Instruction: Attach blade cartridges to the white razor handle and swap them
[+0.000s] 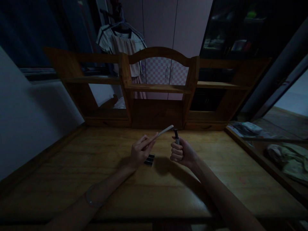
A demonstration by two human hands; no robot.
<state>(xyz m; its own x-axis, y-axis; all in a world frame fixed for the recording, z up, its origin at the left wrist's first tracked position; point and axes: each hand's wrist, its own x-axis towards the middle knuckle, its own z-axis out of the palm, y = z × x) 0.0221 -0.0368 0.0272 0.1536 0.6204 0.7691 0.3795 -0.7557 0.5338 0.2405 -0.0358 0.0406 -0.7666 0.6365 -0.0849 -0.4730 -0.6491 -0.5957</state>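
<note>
A slim white stick (pixel 166 130) is pinched in my left hand (pixel 141 150), slanting up to the right. My right hand (pixel 178 151) is a fist round a small dark lighter-like object (pixel 176 137) with a metallic part, its black top pointing up. The stick's far tip is close to that top; whether they touch I cannot tell. Several small black pieces (pixel 149 159) lie on the wooden desk (pixel 101 166), just right of my left hand and partly hidden by it.
A wooden shelf unit (pixel 157 88) stands along the desk's back edge. Behind it hang clothes (pixel 122 41) before a pink wardrobe (pixel 158 25). To the right, past the desk's raised edge, lie a plastic-wrapped item (pixel 250 127) and pale cloth (pixel 292 158).
</note>
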